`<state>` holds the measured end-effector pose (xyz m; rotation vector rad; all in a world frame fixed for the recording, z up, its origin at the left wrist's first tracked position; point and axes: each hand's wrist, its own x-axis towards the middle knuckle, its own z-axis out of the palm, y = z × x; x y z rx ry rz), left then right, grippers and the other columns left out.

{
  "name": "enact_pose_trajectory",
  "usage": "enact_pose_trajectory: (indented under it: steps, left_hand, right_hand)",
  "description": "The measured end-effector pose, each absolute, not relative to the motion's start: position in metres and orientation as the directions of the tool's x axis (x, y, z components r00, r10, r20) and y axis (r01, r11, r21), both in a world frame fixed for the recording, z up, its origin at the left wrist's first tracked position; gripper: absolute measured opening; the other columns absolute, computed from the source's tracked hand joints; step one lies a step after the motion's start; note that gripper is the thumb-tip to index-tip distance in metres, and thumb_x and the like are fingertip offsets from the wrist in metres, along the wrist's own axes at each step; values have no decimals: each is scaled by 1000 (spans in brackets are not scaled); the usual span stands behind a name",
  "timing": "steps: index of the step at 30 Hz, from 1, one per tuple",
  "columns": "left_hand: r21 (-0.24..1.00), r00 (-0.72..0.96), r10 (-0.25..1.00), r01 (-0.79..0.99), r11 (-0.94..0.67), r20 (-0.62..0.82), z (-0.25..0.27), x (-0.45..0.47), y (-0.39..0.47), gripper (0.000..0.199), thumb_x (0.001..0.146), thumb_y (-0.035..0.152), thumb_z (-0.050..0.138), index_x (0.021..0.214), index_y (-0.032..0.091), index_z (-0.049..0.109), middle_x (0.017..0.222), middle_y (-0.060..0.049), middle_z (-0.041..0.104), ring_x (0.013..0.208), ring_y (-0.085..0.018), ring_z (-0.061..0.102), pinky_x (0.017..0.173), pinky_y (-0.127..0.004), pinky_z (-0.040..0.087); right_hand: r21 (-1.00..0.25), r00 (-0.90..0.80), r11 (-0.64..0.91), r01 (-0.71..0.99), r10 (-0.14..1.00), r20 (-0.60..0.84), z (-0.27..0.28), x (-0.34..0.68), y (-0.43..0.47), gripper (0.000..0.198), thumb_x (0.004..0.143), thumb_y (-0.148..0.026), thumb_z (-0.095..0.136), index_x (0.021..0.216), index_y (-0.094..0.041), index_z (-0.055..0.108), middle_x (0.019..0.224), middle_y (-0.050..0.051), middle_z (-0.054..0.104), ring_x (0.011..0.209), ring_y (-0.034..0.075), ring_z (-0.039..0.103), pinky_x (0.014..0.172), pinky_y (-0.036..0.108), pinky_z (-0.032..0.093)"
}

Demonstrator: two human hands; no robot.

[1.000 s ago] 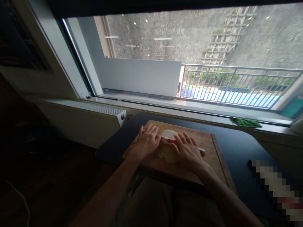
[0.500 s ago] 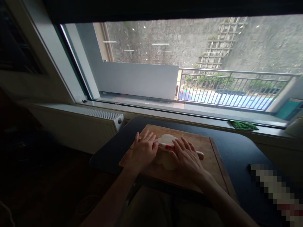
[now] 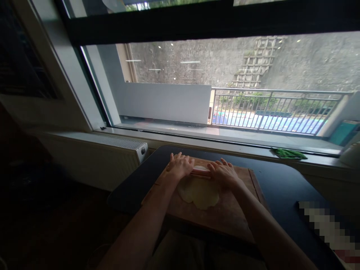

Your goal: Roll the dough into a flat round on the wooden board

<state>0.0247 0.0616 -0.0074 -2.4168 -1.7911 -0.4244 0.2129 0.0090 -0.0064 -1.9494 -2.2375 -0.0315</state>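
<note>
On a wooden board (image 3: 236, 221) lies a thin, pale sheet of dough (image 3: 199, 193) with a wavy edge. A rolling pin (image 3: 201, 172) lies across its far part, its middle showing between my hands, with a reddish stretch on it. My left hand (image 3: 181, 165) is over the pin's left end, fingers bent over it and pointing away from me. Over the right end is my right hand (image 3: 223, 171), its fingers likewise over the pin. Both ends of the pin are hidden under the hands. A bit of dough shows beyond the pin.
The board rests on a dark table (image 3: 278, 180) with rounded corners, by a large window. A green cloth (image 3: 288, 153) lies on the sill at right. A white radiator (image 3: 118, 157) stands at left. At the table's right edge is a blurred-out object (image 3: 323, 225).
Both hands have pushed the rolling pin away from me, toward the board's far edge. More of the near dough now shows. The view has tilted up a little.
</note>
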Motion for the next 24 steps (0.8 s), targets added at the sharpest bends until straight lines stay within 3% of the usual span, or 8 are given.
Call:
enact_pose_trajectory:
  steps: [5,10,16,20,22,24]
  left_hand:
    - [51,299,848,933,-355,438,-18,6,0,46,94,41,24,117,19,57,129,-7,54,130,-25,32,109,-51,12]
    - [34,322,828,925,-379,459,-20,-7,-48,46,94,37,25,128,17,49,136,-7,46,132,-22,29,111,-49,10]
    - [33,274,863,948,-317,424,-19,12,19,47,95,38,22,119,18,57,132,-8,51,133,-25,27,109,-54,8]
    - [82,259,938,955,-284,232,-13,25,72,43,94,36,24,112,20,60,129,-7,54,131,-27,30,106,-59,11]
    - [95,258,947,955,-280,192,-11,27,79,43,94,36,24,111,21,60,129,-6,54,131,-28,31,105,-60,13]
    - [91,275,930,948,-304,242,-12,23,68,43,94,38,24,110,21,61,127,-6,56,129,-27,33,106,-59,13]
  right_hand:
    - [-106,-133,161,981,965,228,-22,206,-43,52,93,-51,16,129,-27,44,139,3,42,136,25,16,106,48,16]
    - [-96,-273,302,948,932,239,-29,210,-83,57,92,-53,21,140,-24,29,148,2,27,136,20,16,109,41,15]
    - [-82,-164,175,981,979,124,-9,213,-22,48,93,-49,17,127,-29,46,136,5,44,133,28,23,101,52,23]
    - [-67,-134,139,988,987,84,-1,215,25,40,91,-46,31,117,-28,54,124,10,54,124,32,36,91,56,31]
    - [-68,-122,129,989,988,91,-2,215,30,42,92,-46,27,118,-27,54,124,11,53,124,31,36,91,55,32]
    - [-72,-120,129,989,985,121,-4,213,19,47,94,-47,18,120,-27,52,129,10,50,129,31,30,95,54,28]
